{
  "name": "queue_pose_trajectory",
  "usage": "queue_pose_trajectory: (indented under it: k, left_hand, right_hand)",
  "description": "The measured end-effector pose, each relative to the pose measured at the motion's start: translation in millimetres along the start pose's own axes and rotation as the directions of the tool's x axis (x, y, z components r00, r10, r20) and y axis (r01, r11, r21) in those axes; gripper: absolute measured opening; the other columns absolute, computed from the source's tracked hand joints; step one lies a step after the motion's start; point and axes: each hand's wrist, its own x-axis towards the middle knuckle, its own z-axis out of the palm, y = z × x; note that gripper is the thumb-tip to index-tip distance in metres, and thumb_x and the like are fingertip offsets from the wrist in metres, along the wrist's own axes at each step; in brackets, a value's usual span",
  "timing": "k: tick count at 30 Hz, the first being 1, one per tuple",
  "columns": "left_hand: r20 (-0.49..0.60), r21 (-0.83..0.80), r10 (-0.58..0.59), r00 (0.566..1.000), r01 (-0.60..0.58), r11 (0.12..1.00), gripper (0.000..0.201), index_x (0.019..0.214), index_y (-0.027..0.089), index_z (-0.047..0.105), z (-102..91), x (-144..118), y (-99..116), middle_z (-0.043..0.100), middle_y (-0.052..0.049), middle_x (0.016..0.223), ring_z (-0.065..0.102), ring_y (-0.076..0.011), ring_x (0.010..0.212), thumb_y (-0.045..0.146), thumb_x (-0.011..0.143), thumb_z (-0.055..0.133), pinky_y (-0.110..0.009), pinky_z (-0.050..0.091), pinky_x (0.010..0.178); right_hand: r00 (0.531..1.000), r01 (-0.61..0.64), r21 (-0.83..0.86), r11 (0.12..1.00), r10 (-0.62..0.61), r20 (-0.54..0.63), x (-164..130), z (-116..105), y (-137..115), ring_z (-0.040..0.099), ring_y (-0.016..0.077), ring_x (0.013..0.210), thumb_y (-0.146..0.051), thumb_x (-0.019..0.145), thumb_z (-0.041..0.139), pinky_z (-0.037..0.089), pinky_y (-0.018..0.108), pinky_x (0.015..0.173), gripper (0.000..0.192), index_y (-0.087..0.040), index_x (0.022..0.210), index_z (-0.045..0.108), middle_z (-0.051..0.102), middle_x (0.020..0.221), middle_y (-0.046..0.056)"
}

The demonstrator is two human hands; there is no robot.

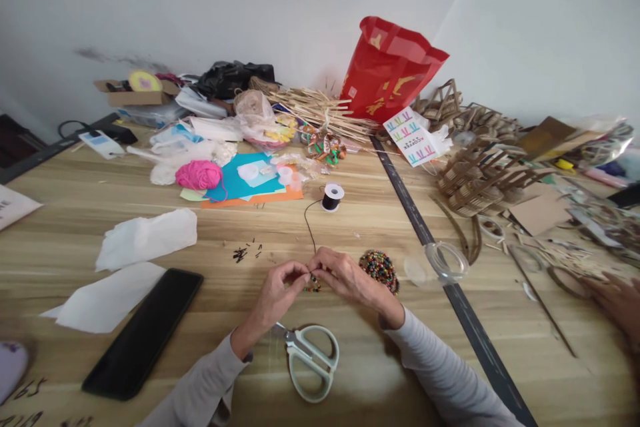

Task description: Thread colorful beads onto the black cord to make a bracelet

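Note:
My left hand [277, 293] and my right hand [345, 277] meet fingertip to fingertip above the wooden table [350, 373]. Between them they pinch a thin black cord [309, 227] that runs back to a small spool [333, 196]. A few threaded beads [313, 282] hang under the fingertips. A pile of coloured wooden beads [379, 267] lies just right of my right hand. Pale green scissors [311, 360] rest on the table between my forearms.
A black phone [145, 330] and white tissue sheets [145, 237] lie at the left. A clear round lid [447, 260] sits right of the beads. Pink yarn [199, 175], coloured paper, a red bag [387, 70] and cardboard pieces crowd the back. Another person's hand [620, 303] shows at the right edge.

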Motion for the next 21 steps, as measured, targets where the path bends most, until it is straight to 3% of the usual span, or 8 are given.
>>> queue_pose_trajectory:
  k: [8,15,21]
  left_hand:
    - [0.039,0.001,-0.067,0.997,0.067,0.998,0.009,0.072,0.013,0.063,1.4,1.6,-5.4,0.066,-0.004,0.069,0.060,-0.0158,0.064,0.021,0.068,0.064,-0.026,0.048,0.062]
    - [0.012,0.163,0.074,0.997,-0.075,0.984,0.006,0.074,0.014,0.062,3.5,0.3,-10.0,0.066,-0.004,0.069,0.061,-0.0170,0.066,0.017,0.073,0.057,-0.029,0.050,0.066]
    - [0.020,0.295,0.241,0.970,-0.236,0.926,0.008,0.076,0.016,0.061,3.2,-3.9,-8.9,0.064,-0.002,0.072,0.060,-0.0152,0.068,0.011,0.076,0.055,-0.026,0.047,0.066]
  right_hand:
    - [0.994,-0.059,-0.043,0.997,0.063,0.091,-0.6,-1.3,0.5,0.053,0.0125,0.072,-0.016,0.092,0.043,0.040,0.022,0.068,0.010,-0.016,0.093,0.054,0.057,0.085,0.004]
    - [0.982,-0.093,-0.046,0.995,0.099,0.161,-1.2,-5.7,0.3,0.050,0.0115,0.068,-0.014,0.089,0.045,0.037,0.021,0.064,0.008,-0.016,0.090,0.053,0.057,0.081,0.002]
    - [0.965,-0.190,0.161,0.968,0.154,0.212,-0.5,-8.8,4.1,0.046,0.0103,0.066,-0.020,0.089,0.047,0.035,0.020,0.063,0.009,-0.015,0.085,0.054,0.054,0.075,0.000]
